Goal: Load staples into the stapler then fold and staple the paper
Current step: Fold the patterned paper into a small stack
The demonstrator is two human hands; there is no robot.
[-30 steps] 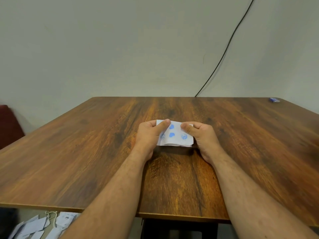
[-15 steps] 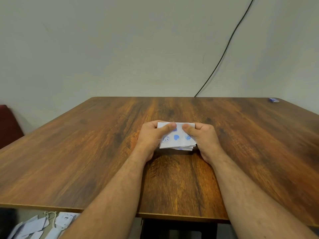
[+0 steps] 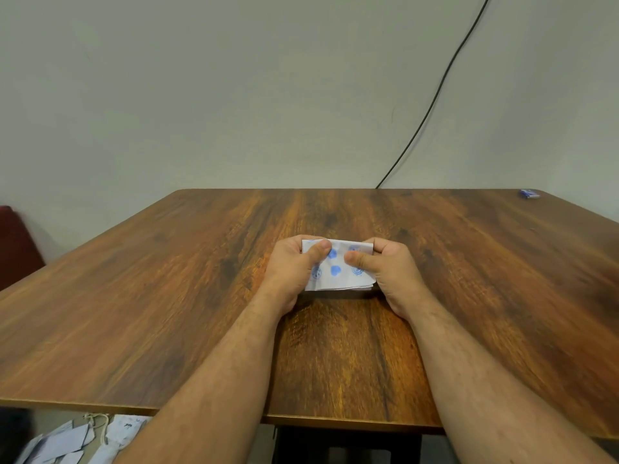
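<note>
A small folded white paper (image 3: 338, 276) with blue printed marks sits at the middle of the wooden table (image 3: 167, 296), held just above or on the surface. My left hand (image 3: 294, 266) grips its left edge, thumb on top. My right hand (image 3: 388, 267) grips its right edge the same way. The paper shows several layers at its near edge. No stapler is in view. A small blue and white box (image 3: 530, 193) lies at the table's far right corner.
A black cable (image 3: 435, 95) runs down the wall behind the table. Loose white papers (image 3: 77, 440) lie on the floor below the table's near left edge. A dark red seat (image 3: 15, 242) stands at the far left.
Both hands have kept their hold while the paper turned and flattened; its printed top face now tilts more toward me and the thumbs have shifted across it.
</note>
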